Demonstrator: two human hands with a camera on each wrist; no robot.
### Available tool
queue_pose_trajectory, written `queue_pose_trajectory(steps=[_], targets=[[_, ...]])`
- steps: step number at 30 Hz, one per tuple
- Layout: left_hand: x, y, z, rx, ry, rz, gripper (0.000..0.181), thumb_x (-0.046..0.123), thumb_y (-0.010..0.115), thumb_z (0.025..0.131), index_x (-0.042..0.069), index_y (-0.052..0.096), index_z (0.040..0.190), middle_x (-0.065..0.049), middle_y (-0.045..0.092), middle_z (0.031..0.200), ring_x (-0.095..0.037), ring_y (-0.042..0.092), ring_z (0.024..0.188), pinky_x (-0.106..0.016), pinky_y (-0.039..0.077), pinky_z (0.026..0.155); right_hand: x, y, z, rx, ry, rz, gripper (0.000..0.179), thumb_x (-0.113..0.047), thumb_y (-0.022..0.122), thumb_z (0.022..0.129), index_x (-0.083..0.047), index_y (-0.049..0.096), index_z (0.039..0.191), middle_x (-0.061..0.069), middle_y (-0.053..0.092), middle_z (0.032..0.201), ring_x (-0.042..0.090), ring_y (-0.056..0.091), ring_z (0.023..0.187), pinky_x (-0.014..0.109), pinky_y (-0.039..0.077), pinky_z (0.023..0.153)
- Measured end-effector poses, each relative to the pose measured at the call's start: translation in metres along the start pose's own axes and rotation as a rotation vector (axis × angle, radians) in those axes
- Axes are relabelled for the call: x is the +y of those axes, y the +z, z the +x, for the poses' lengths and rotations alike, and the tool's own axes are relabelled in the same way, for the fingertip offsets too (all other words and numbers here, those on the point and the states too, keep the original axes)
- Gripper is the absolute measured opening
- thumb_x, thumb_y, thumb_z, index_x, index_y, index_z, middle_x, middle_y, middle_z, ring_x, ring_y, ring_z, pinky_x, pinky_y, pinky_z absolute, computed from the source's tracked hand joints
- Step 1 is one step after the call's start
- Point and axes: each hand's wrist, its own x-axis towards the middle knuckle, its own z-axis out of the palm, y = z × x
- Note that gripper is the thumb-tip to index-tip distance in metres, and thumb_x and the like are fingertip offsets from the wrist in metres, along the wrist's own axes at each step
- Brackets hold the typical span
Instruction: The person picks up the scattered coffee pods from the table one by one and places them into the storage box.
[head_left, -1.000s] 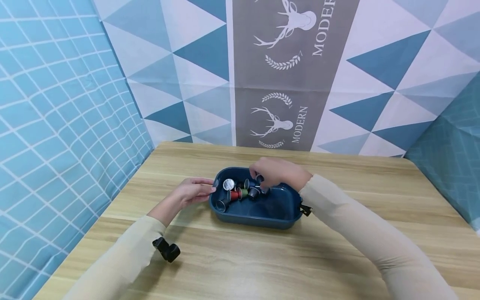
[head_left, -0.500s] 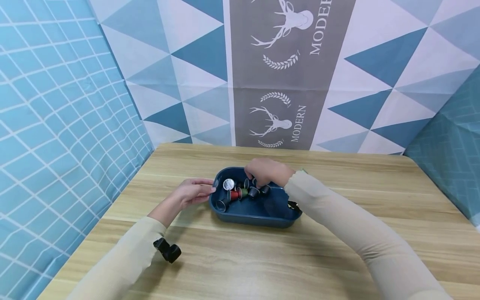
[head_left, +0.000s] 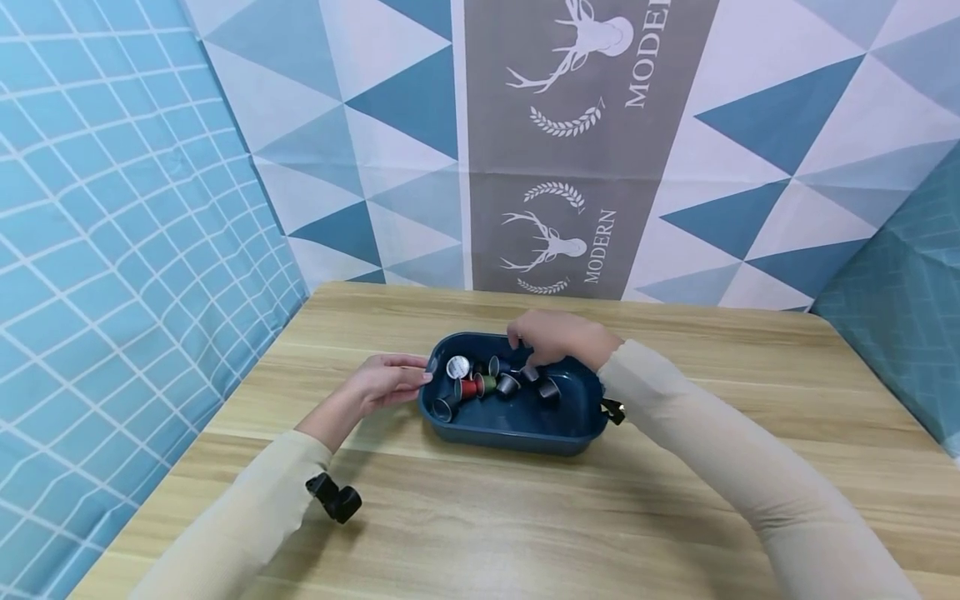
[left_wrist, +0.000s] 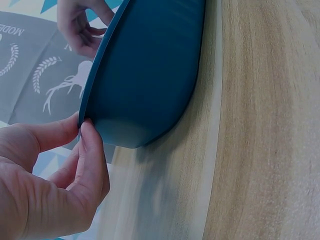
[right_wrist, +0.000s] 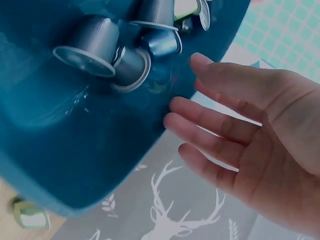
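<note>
A dark blue oblong tub [head_left: 510, 439] stands on the table with several coffee capsules in it. Its left end is pinched at the rim between thumb and fingers of my left hand [head_left: 386, 382]. Over the far side is my right hand [head_left: 558, 337], its fingers [right_wrist: 215, 145] loosely extended with nothing between them. Below it lie dark capsules, one [head_left: 550, 389] apart to the right. Toward the left are a red capsule [head_left: 465, 389], a green capsule [head_left: 485, 384], one with its pale lid up [head_left: 457, 367] and a dark one [head_left: 444, 408].
Outside the tub, a green-gold capsule [right_wrist: 31, 216] lies on the table in the right wrist view; in the head view the right sleeve [head_left: 675, 417] hides that spot. The wooden table [head_left: 480, 525] meets a patterned backdrop [head_left: 405, 192] behind.
My right hand dipped left among the capsules, then came back right and opened. A dark capsule now lies farther right in the tub. My left hand stays on the rim.
</note>
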Motion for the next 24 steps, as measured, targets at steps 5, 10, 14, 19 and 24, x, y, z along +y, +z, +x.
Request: queue_pose_trajectory(steps=[5, 10, 14, 19, 24], targets=[[0.001, 0.001, 0.0, 0.004, -0.001, 0.002, 0.052, 0.007, 0.064, 0.09, -0.001, 0.046, 0.139, 0.008, 0.068, 0.084, -0.002, 0.066, 0.077, -0.015, 0.056, 0.07, 0.012, -0.002, -0.014, 0.073, -0.027, 0.056, 0.028, -0.012, 0.071, 0.086, -0.005, 0.063, 0.112, 0.013, 0.066, 0.107, 0.024, 0.061, 0.096, 0.039, 0.054, 0.087], [0.0, 0.001, 0.001, 0.008, 0.0, -0.005, 0.053, 0.007, 0.065, 0.09, -0.002, 0.046, 0.139, 0.007, 0.069, 0.084, -0.003, 0.066, 0.077, -0.015, 0.056, 0.069, 0.03, -0.003, -0.029, 0.154, -0.035, 0.101, 0.026, -0.011, 0.07, 0.086, -0.005, 0.064, 0.11, 0.013, 0.066, 0.106, 0.026, 0.062, 0.095, 0.04, 0.056, 0.086], [0.0, 0.0, 0.0, 0.006, 0.005, -0.007, 0.053, 0.007, 0.065, 0.09, -0.003, 0.046, 0.139, 0.006, 0.069, 0.086, -0.003, 0.066, 0.078, -0.015, 0.056, 0.069, 0.043, -0.001, -0.036, 0.199, -0.007, 0.109, 0.027, -0.013, 0.071, 0.086, -0.005, 0.064, 0.112, 0.013, 0.066, 0.107, 0.027, 0.063, 0.097, 0.042, 0.055, 0.085], [0.0, -0.001, 0.0, 0.012, 0.01, 0.004, 0.053, 0.008, 0.066, 0.09, -0.002, 0.047, 0.138, 0.006, 0.068, 0.086, -0.003, 0.066, 0.079, -0.015, 0.056, 0.069, 0.059, 0.008, -0.042, 0.273, 0.039, 0.107, 0.025, -0.015, 0.07, 0.087, -0.004, 0.065, 0.11, 0.016, 0.067, 0.107, 0.031, 0.064, 0.097, 0.044, 0.055, 0.085], [-0.001, 0.001, 0.001, 0.015, 0.009, 0.029, 0.053, 0.009, 0.066, 0.09, -0.001, 0.048, 0.138, 0.006, 0.067, 0.087, -0.004, 0.066, 0.08, -0.016, 0.056, 0.071, 0.075, 0.021, -0.05, 0.306, 0.156, 0.097, 0.029, -0.018, 0.067, 0.09, 0.0, 0.064, 0.112, 0.021, 0.067, 0.109, 0.034, 0.064, 0.099, 0.047, 0.055, 0.085]])
